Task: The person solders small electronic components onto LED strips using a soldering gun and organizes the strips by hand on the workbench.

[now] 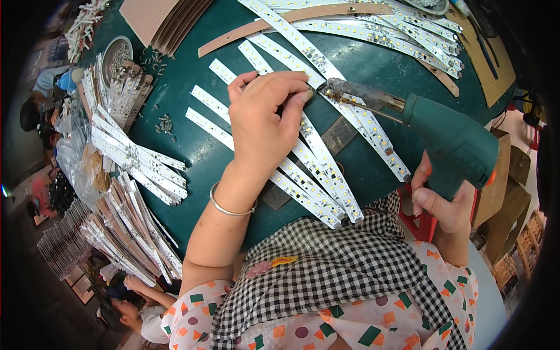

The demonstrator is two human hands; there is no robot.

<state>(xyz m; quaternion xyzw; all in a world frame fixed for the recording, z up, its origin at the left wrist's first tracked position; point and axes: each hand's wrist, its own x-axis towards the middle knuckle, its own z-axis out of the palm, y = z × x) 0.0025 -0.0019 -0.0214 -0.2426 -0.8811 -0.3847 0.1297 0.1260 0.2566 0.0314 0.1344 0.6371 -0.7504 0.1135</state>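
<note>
My right hand (pixel 446 207) is wrapped round the handle of a green soldering gun (pixel 449 137). Its metal front end points left and reaches the LED strips close to my left fingertips. My left hand (pixel 262 114) has thumb and fingers pinched together over the strips; whatever is between them is too small to make out. White LED strips (pixel 315 207) with small yellow chips lie fanned out beneath my left hand. One long LED strip (pixel 373 131) runs slantwise under the soldering gun's tip. A dark flat bar (pixel 339 135) lies across the table under the strips.
More LED strips (pixel 373 38) and curved brown strips (pixel 251 36) lie at the far side. Stacked strips (pixel 137 157) and a metal bowl (pixel 118 55) of small parts stand at the left. Brown boards (pixel 157 23) lean at the far left. Other people work beyond the left edge.
</note>
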